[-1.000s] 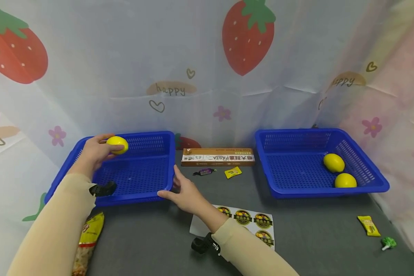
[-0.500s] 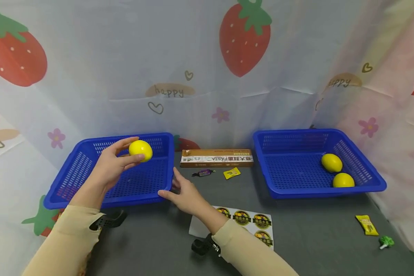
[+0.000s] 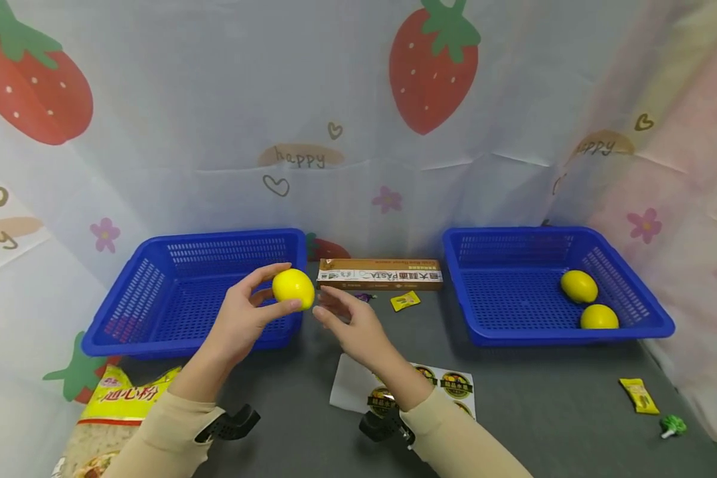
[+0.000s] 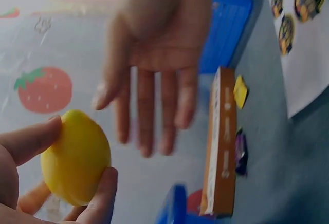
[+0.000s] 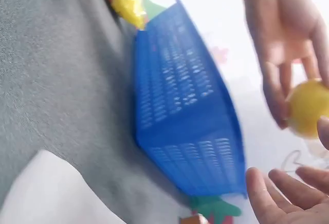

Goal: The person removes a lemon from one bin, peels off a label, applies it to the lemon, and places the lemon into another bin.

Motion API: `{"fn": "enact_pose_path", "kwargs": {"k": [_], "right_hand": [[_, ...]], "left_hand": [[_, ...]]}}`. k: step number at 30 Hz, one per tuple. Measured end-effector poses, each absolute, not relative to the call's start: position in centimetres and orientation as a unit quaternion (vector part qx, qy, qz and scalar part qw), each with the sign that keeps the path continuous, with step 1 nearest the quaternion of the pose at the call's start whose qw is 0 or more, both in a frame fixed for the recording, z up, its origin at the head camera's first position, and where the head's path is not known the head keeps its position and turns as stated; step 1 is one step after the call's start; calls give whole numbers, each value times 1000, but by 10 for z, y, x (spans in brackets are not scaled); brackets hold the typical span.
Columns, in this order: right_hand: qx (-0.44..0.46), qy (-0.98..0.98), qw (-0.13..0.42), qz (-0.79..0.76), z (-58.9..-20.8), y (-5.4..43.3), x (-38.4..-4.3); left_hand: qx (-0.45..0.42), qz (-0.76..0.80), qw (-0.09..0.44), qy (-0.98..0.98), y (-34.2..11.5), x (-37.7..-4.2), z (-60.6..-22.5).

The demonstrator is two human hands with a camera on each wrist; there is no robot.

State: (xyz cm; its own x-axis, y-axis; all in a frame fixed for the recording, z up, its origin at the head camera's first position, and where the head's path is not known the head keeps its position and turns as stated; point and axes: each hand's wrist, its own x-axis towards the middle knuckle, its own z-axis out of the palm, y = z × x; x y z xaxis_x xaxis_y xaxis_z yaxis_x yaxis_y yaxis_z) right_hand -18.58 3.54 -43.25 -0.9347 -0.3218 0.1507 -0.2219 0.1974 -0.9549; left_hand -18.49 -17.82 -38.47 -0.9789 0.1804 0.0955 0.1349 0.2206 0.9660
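My left hand (image 3: 241, 317) pinches a yellow lemon (image 3: 293, 289) between thumb and fingers, held up over the right end of the left blue basket (image 3: 155, 348). In the left wrist view the lemon (image 4: 77, 157) shows whole, thumb and fingertips on its sides. Close by on the right, my right hand (image 3: 356, 325) reaches toward it with fingers spread and holds nothing. The right wrist view has its fingers (image 5: 288, 190) just below the lemon (image 5: 307, 108), a small gap between them. Two more lemons (image 3: 579, 286) lie in the right blue basket (image 3: 567, 335).
Between the baskets lies a pasta box (image 3: 380, 274), with a yellow candy (image 3: 405, 301) and a purple candy (image 3: 366, 297) before it. A sticker sheet (image 3: 349, 385) is under my right forearm. A yellow food bag (image 3: 119, 405) lies front left; another candy (image 3: 638, 396) and a green broccoli-shaped piece (image 3: 672, 425) lie far right.
My left hand has carried the lemon out of the left basket's far side, rightward and toward me. The right hand has let go of that basket's rim and moved right, near the lemon.
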Motion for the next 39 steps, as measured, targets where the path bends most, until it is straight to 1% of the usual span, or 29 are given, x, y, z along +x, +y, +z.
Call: {"fn": "enact_pose_path", "kwargs": {"k": [5,10,14,18,27,34,39], "right_hand": [[-187,754,3,-630,-425,52,-175],[-191,760,-19,-620,-421,67,-162],[-192,769,-34,-609,-425,76,-156],[-170,775,-42,-608,-431,86,-153],[-118,779,-21,-616,-438,118,-153],[-83,802,-9,-591,-453,137,-159],[-42,800,32,-597,-467,146,-168]], "left_hand": [[76,609,-7,789,-158,-175,-392],[52,599,-31,798,-134,-165,-399],[41,608,-26,792,-116,-161,-408],[44,615,-14,787,-102,-157,-416],[78,635,5,769,-86,-150,-429],[68,623,8,779,-73,-161,-447],[56,617,32,784,-64,-175,-461]]}}
